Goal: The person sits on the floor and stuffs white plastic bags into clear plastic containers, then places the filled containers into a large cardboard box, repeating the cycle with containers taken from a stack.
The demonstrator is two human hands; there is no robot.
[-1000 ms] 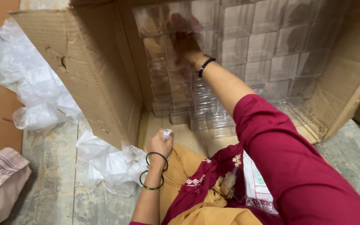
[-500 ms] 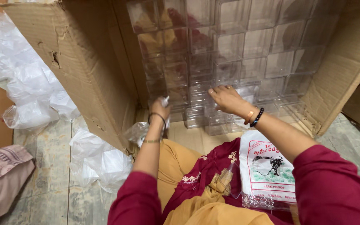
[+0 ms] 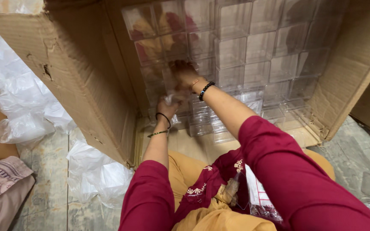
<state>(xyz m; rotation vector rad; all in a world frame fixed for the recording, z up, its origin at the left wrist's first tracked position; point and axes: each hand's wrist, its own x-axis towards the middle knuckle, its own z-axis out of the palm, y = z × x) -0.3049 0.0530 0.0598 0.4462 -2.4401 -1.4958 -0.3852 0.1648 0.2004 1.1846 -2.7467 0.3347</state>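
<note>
Clear plastic boxes [image 3: 253,47] stacked in rows inside a big cardboard carton [image 3: 73,81] lying on its side, open toward the person. Stack fills the back of the carton, lower rows step down toward the front edge. Some boxes upper left show yellow and red through the plastic, likely reflection, can't tell.

Right hand [image 3: 184,73] reaches into the carton, pressed flat against the boxes on the left part of the stack, fingers spread on the clear faces; whether they grip one box can't tell. Black bead bracelet and thin gold bangle on that wrist. Left hand [image 3: 168,105] just below the right, at the lower boxes, fingers curled around something clear and crinkled, plastic wrap or a small box, can't tell which. Black band and thin bangle on the left wrist. Hands nearly touching.

Both arms in dark red sleeves. Person sits on the floor in front of the carton, yellow cloth on the lap. Printed plastic packet [image 3: 260,199] lies on the lap under the right arm.

Crumpled clear plastic sheeting [image 3: 18,98] on the floor left of the carton, more of it [image 3: 97,175] by the carton's front corner. Folded patterned cloth [image 3: 1,182] at far left. Grey tiled floor [image 3: 356,162] on the right.
</note>
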